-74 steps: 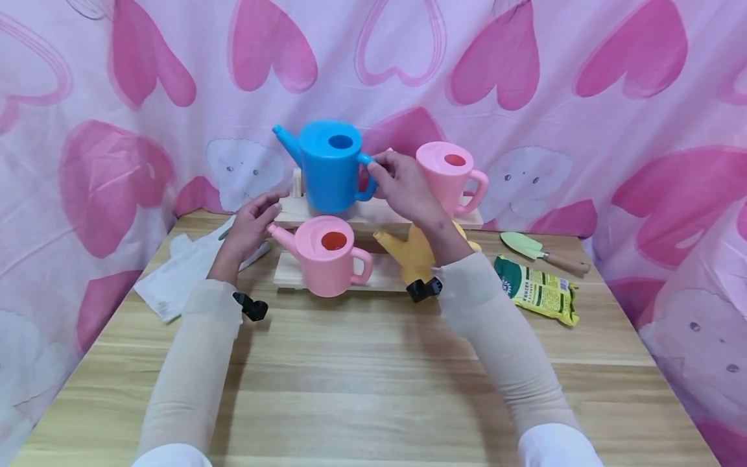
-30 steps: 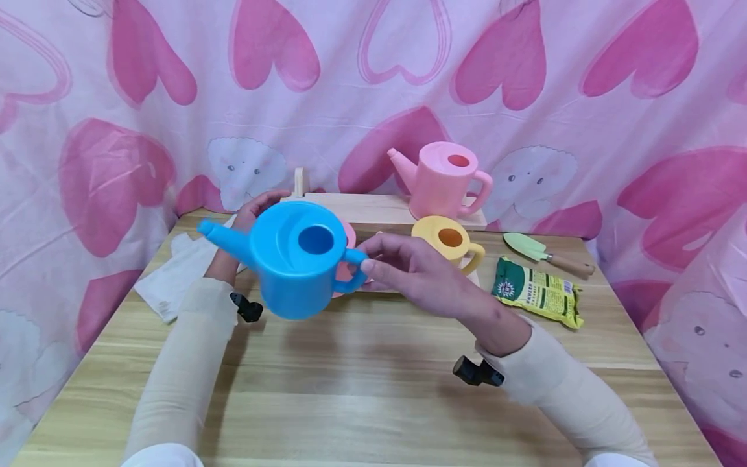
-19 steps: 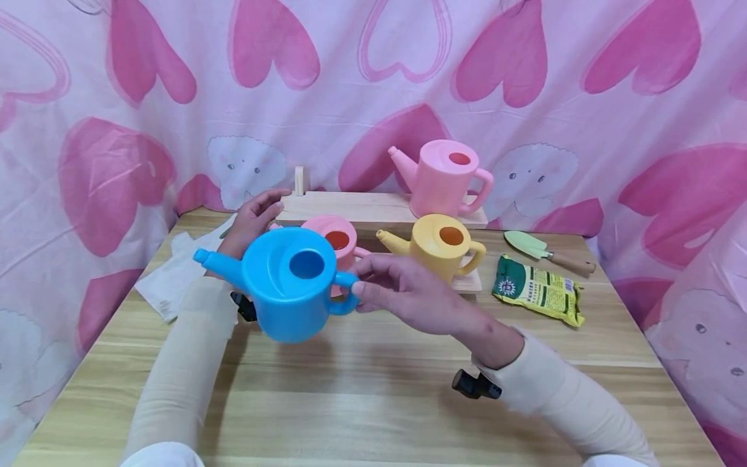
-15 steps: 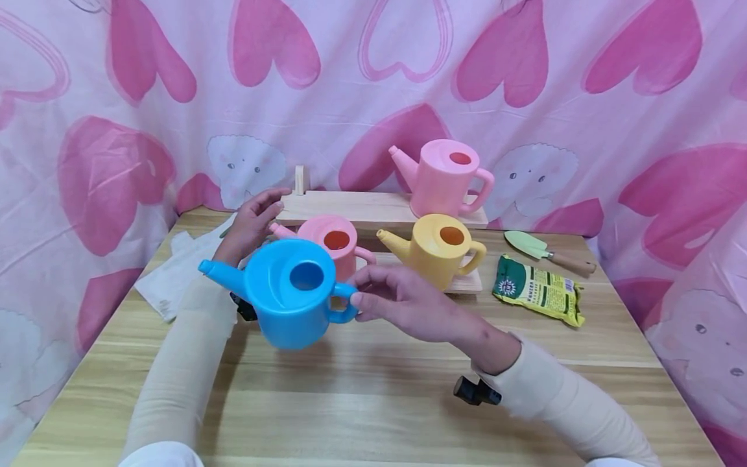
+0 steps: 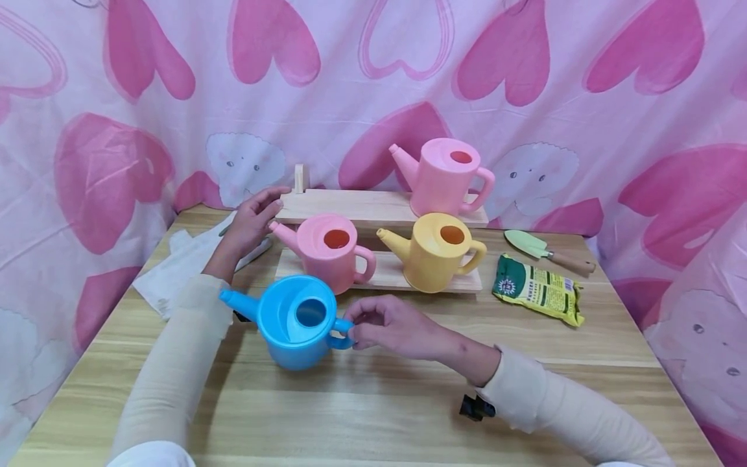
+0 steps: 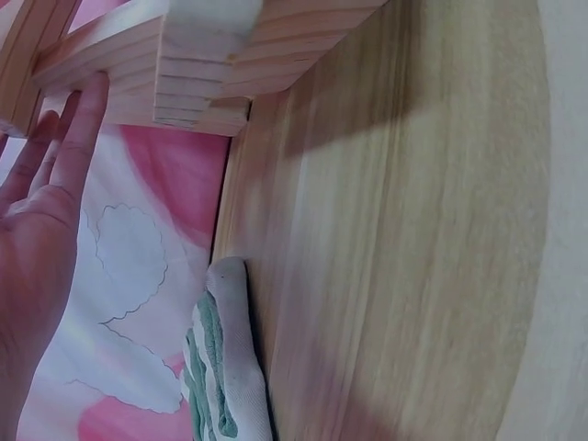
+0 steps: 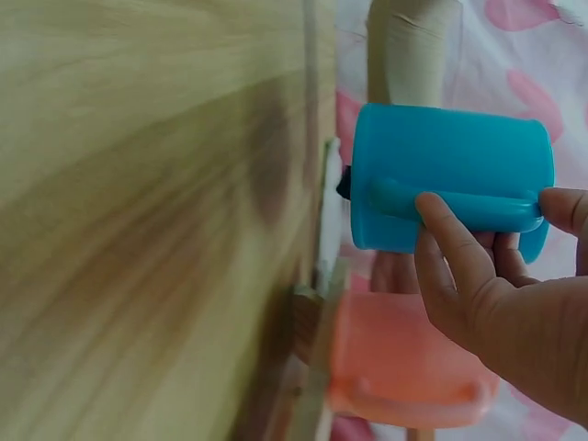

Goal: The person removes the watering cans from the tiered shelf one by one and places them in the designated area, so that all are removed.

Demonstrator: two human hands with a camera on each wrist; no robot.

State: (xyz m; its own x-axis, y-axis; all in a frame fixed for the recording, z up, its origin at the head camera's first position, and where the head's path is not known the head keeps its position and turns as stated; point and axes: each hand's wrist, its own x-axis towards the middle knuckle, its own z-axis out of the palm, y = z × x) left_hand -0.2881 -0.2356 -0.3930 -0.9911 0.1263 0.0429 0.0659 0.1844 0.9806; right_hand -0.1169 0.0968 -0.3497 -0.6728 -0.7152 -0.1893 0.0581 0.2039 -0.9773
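Observation:
A blue watering can point(image 5: 294, 324) is held by its handle in the fingers of my right hand point(image 5: 403, 327). It hangs a little above the table, in front of the wooden stand, with its spout to the left. The right wrist view shows the fingers and thumb on the blue handle point(image 7: 469, 209). My left hand point(image 5: 253, 217) touches the left end of the upper shelf point(image 5: 344, 206); its fingers look straight in the left wrist view, against the wood point(image 6: 110, 78). A pink watering can point(image 5: 329, 256) and a yellow one point(image 5: 434, 253) stand on the lower shelf point(image 5: 385, 277).
Another pink watering can point(image 5: 445, 178) stands at the right of the upper shelf. A green trowel point(image 5: 528, 244) and a yellow-green packet point(image 5: 539, 292) lie on the table point(image 5: 373, 408) to the right. White gloves point(image 5: 175, 275) lie by my left forearm. A heart-patterned curtain point(image 5: 327, 110) hangs behind.
My right hand has brought the blue watering can off the upper shelf, forward and down towards the table. My left hand stays at the shelf's end.

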